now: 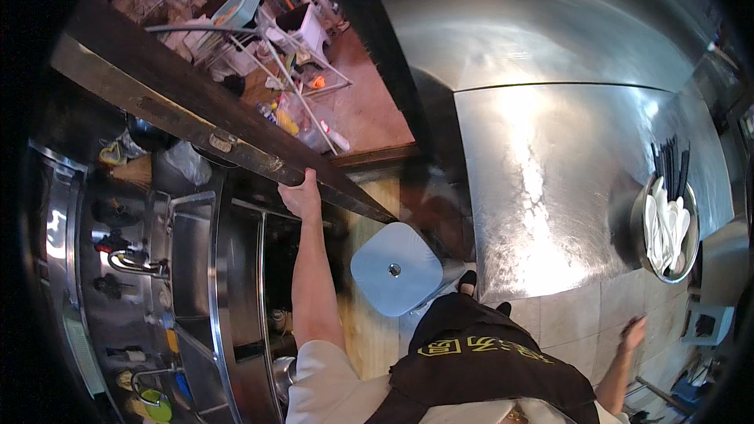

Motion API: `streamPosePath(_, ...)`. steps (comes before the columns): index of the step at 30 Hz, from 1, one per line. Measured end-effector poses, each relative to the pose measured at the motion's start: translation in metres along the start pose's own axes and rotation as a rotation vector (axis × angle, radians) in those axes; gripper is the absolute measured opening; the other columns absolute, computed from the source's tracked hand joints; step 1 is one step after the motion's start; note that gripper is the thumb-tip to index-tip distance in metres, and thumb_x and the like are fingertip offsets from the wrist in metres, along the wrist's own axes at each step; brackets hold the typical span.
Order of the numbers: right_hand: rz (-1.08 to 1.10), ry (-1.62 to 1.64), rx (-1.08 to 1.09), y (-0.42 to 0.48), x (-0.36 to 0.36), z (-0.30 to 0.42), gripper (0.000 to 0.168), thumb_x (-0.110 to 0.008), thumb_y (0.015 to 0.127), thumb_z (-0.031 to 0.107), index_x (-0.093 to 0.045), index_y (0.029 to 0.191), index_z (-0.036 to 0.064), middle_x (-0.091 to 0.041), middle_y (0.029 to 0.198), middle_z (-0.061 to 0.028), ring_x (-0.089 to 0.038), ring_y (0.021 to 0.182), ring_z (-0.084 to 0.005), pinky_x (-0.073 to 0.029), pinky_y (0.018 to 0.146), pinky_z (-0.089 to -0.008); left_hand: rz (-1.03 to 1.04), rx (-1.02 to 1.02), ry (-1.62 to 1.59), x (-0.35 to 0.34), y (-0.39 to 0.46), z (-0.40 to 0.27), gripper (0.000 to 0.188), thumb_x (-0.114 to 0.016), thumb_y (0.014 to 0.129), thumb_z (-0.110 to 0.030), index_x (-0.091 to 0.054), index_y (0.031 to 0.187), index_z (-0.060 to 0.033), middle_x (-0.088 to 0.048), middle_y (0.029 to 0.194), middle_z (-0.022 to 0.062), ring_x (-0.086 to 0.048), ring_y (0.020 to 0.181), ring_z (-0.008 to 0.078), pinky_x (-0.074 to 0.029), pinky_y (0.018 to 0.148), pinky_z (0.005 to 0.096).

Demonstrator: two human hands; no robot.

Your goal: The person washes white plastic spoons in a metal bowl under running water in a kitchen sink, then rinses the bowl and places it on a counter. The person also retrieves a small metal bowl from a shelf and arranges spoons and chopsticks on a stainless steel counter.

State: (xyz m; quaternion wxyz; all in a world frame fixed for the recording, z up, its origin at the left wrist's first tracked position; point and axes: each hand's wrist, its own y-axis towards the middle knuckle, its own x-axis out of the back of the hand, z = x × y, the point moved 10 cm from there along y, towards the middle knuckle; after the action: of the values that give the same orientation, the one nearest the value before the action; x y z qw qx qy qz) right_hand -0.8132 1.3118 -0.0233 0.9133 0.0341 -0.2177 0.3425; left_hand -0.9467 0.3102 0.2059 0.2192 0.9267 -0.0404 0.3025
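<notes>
My left hand [301, 195] grips the edge of a dark wooden door [177, 91], which stands ajar at the upper left. My left arm is stretched forward to it. Below the door's lower end is a light-blue plastic stool [393, 288] with a hole in its seat, just ahead of my feet. My right hand [633, 332] hangs low at my right side over the floor tiles [565, 312], its fingers curled. Nothing shows in it, but its palm is hidden.
A stainless steel counter [500, 200] fills the right, bearing a metal bowl [636, 215] of white spoons [665, 229] and black chopsticks [677, 159]. Steel sinks [191, 253] line the left. Beyond the doorway, a metal rack [283, 64] and loose items crowd the reddish floor [371, 111].
</notes>
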Motion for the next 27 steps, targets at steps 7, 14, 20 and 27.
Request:
streamPosePath(7, 0.530, -0.443, -0.669, -0.164, -0.061, -0.131, 0.046, -0.040, 0.087, 0.046, -0.049, 0.077, 0.002, -0.054, 0.060, -0.0117, -0.053, 0.040, -0.0208, -0.037, 0.033, -0.0301, 0.222, 0.029, -0.540, 0.036, 0.025, 0.079, 0.034, -0.065, 0.069, -0.005, -0.055, 0.099, 0.0073, -0.060, 0.097, 0.0117, -0.056, 0.088, 0.0199, -0.043, 0.079, 0.0292)
streamPosePath(14, 0.668, -0.360, -0.685, -0.184, -0.082, -0.140, 0.029, -0.045, 0.087, 0.031, -0.049, 0.084, 0.003, -0.052, 0.060, -0.0091, -0.049, 0.040, -0.0180, -0.035, 0.035, -0.0278, 0.335, 0.247, -0.460, 0.094, 0.059, 0.148, 0.043, -0.070, 0.072, -0.024, -0.046, 0.102, -0.0047, -0.054, 0.094, 0.0064, -0.052, 0.080, 0.0164, -0.043, 0.069, 0.0339)
streamPosePath(20, 0.746, -0.443, -0.660, -0.210, -0.068, -0.125, 0.020, -0.045, 0.084, 0.019, -0.049, 0.084, 0.000, -0.052, 0.058, -0.0093, -0.049, 0.041, -0.0165, -0.035, 0.033, -0.0265, 0.201, 0.381, -0.184, 0.142, 0.092, 0.218, 0.069, -0.070, 0.071, -0.037, -0.035, 0.121, -0.0044, -0.045, 0.118, 0.0113, -0.047, 0.102, 0.0293, -0.045, 0.072, 0.0442)
streamPosePath(27, 0.571, -0.385, -0.793, -0.219, -0.005, -0.155, 0.017, -0.045, 0.083, 0.013, -0.049, 0.089, -0.002, -0.054, 0.061, -0.0134, -0.050, 0.039, -0.0199, -0.036, 0.032, -0.0296, 0.368, 0.456, -0.057, 0.116, 0.097, 0.241, 0.083, -0.067, 0.072, -0.044, -0.025, 0.130, -0.0013, -0.039, 0.128, 0.0146, -0.045, 0.107, 0.0330, -0.047, 0.072, 0.0453)
